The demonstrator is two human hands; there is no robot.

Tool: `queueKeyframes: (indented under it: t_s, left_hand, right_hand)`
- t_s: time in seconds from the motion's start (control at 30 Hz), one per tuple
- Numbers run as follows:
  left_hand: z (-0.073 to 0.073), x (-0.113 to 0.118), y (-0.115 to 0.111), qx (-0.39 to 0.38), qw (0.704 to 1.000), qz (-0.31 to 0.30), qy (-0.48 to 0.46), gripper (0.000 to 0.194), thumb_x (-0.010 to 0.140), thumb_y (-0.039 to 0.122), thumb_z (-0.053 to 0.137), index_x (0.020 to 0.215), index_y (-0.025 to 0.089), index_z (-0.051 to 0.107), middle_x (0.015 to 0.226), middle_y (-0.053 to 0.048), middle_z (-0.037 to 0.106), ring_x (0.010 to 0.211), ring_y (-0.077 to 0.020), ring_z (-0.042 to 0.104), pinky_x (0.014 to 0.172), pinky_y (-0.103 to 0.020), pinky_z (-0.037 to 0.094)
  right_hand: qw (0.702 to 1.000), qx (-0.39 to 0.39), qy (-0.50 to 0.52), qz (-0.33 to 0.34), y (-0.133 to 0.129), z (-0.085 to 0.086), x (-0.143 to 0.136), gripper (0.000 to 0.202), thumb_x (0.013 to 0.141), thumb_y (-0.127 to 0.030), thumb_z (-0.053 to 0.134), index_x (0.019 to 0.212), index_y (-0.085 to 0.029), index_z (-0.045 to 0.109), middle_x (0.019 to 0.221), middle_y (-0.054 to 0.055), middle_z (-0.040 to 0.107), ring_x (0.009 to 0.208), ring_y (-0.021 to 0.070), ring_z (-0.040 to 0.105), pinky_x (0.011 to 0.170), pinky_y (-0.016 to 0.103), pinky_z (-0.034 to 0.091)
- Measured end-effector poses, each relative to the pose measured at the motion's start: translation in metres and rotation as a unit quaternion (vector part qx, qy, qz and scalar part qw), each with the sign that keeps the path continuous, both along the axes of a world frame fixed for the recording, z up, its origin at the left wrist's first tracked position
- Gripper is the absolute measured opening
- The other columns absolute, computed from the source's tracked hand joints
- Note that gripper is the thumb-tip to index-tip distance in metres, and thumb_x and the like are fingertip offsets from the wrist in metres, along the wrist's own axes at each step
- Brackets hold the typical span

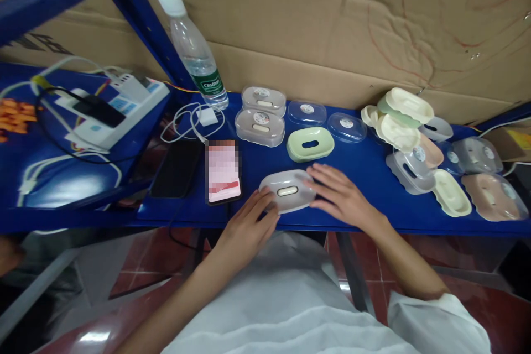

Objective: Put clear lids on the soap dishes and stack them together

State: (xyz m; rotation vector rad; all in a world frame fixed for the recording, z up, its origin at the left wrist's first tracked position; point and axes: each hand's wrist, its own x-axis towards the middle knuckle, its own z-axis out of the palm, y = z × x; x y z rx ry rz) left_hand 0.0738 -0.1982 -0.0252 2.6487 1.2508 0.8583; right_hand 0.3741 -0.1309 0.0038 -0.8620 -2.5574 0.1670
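A grey soap dish [305, 204] with a pale oval piece in its middle slot lies near the table's front edge. The fingers of my left hand [249, 221] bend over its left end and hold the rim. My right hand [344, 196] touches the right end, its fingers stretched out and spread. Just behind is a light green soap dish [296, 150] with an open oval slot. Two clear lids [307, 113] lie beyond it. Two stacked-looking grey dishes under clear lids [260, 126] sit to the back left.
On the right is a pile of cream, green, grey and pink dish parts [452, 193]. A lit phone [223, 171], a dark phone [176, 168], a white charger with cable [208, 116] and a water bottle [194, 55] stand left. Further left lies a power strip [136, 105].
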Motion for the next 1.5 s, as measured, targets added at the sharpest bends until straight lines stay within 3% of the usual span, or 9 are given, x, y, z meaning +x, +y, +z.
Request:
queueKeyframes:
  t_s: [0.13, 0.3, 0.63, 0.77, 0.9, 1.03, 1.17, 1.3, 1.5]
  left_hand:
    - [-0.001, 0.003, 0.000, -0.017, 0.998, 0.044, -0.040, 0.014, 0.107, 0.016, 0.061, 0.120, 0.018, 0.067, 0.157, -0.020, 0.057, 0.151, -0.0357, 0.057, 0.118, -0.049, 0.060]
    - [-0.002, 0.006, 0.006, -0.045, 0.992, 0.073, -0.091, 0.014, 0.107, 0.020, 0.064, 0.121, 0.022, 0.065, 0.155, -0.016, 0.058, 0.153, -0.0354, 0.055, 0.115, -0.047, 0.062]
    - [0.000, 0.013, 0.021, -0.118, 0.977, 0.081, -0.158, 0.075, 0.102, 0.031, 0.075, 0.166, 0.035, 0.035, 0.164, -0.016, 0.049, 0.151, -0.0332, 0.056, 0.118, -0.051, 0.058]
    - [-0.003, 0.012, 0.020, -0.126, 0.979, 0.086, -0.137, 0.066, 0.106, 0.031, 0.068, 0.165, 0.033, 0.038, 0.164, -0.017, 0.049, 0.147, -0.0334, 0.060, 0.113, -0.051, 0.062]
    - [0.000, 0.016, 0.020, -0.047, 0.998, 0.038, -0.035, 0.036, 0.106, 0.026, 0.067, 0.141, 0.024, 0.061, 0.164, -0.019, 0.049, 0.151, -0.0385, 0.055, 0.118, -0.057, 0.057]
    - [0.008, 0.018, 0.019, 0.006, 1.000, 0.020, -0.013, 0.014, 0.103, 0.023, 0.072, 0.114, 0.017, 0.067, 0.154, -0.021, 0.059, 0.145, -0.0380, 0.061, 0.115, -0.054, 0.060]
    - [0.011, 0.014, 0.008, 0.010, 0.999, 0.025, -0.035, 0.009, 0.102, 0.020, 0.072, 0.108, 0.019, 0.065, 0.145, -0.019, 0.063, 0.140, -0.0350, 0.064, 0.111, -0.050, 0.063]
    - [0.009, 0.006, -0.003, -0.021, 0.998, 0.025, -0.051, 0.009, 0.102, 0.019, 0.071, 0.109, 0.019, 0.066, 0.147, -0.019, 0.063, 0.143, -0.0348, 0.063, 0.113, -0.049, 0.062]
    - [0.003, -0.003, -0.005, -0.063, 0.993, 0.038, -0.092, 0.013, 0.103, 0.021, 0.070, 0.115, 0.021, 0.067, 0.152, -0.016, 0.060, 0.146, -0.0334, 0.061, 0.117, -0.050, 0.059]
  right_hand:
    - [0.991, 0.008, -0.031, -0.128, 0.044, -0.003, 0.021, 0.059, 0.111, -0.034, 0.057, 0.168, -0.028, 0.046, 0.170, 0.011, 0.051, 0.162, 0.0353, 0.041, 0.131, 0.066, 0.037]
    - [0.984, 0.007, 0.003, -0.180, 0.049, -0.010, 0.036, 0.038, 0.108, -0.037, 0.063, 0.143, -0.029, 0.073, 0.128, 0.013, 0.076, 0.129, 0.0350, 0.069, 0.111, 0.060, 0.057]
    - [0.996, -0.026, 0.083, -0.019, -0.011, 0.001, -0.003, 0.037, 0.109, -0.023, 0.062, 0.144, -0.030, 0.070, 0.128, 0.010, 0.072, 0.129, 0.0251, 0.069, 0.112, 0.046, 0.060]
    - [0.992, -0.002, 0.098, -0.084, -0.005, -0.004, 0.005, 0.036, 0.109, -0.025, 0.062, 0.143, -0.030, 0.071, 0.128, 0.011, 0.073, 0.126, 0.0277, 0.070, 0.108, 0.047, 0.061]
    - [0.980, 0.006, 0.085, -0.182, 0.007, -0.008, 0.023, 0.032, 0.110, -0.034, 0.059, 0.137, -0.028, 0.074, 0.123, 0.012, 0.075, 0.118, 0.0304, 0.072, 0.102, 0.051, 0.061]
    - [0.982, -0.014, 0.036, -0.183, 0.042, -0.001, 0.038, 0.036, 0.113, -0.043, 0.051, 0.134, -0.027, 0.075, 0.131, 0.011, 0.076, 0.124, 0.0309, 0.071, 0.106, 0.052, 0.057]
    - [0.979, -0.007, 0.022, -0.202, 0.116, 0.007, 0.040, 0.048, 0.114, -0.046, 0.042, 0.146, -0.022, 0.069, 0.145, 0.015, 0.071, 0.138, 0.0334, 0.063, 0.119, 0.056, 0.048]
    - [0.982, -0.072, -0.059, -0.162, 0.193, 0.002, 0.029, 0.073, 0.101, -0.053, 0.067, 0.164, -0.020, 0.050, 0.170, 0.019, 0.048, 0.156, 0.0422, 0.045, 0.125, 0.065, 0.038]
    - [0.985, -0.112, -0.064, -0.116, 0.232, -0.006, 0.015, 0.072, 0.084, -0.052, 0.086, 0.144, -0.017, 0.069, 0.135, 0.019, 0.068, 0.113, 0.0345, 0.070, 0.106, 0.053, 0.056]
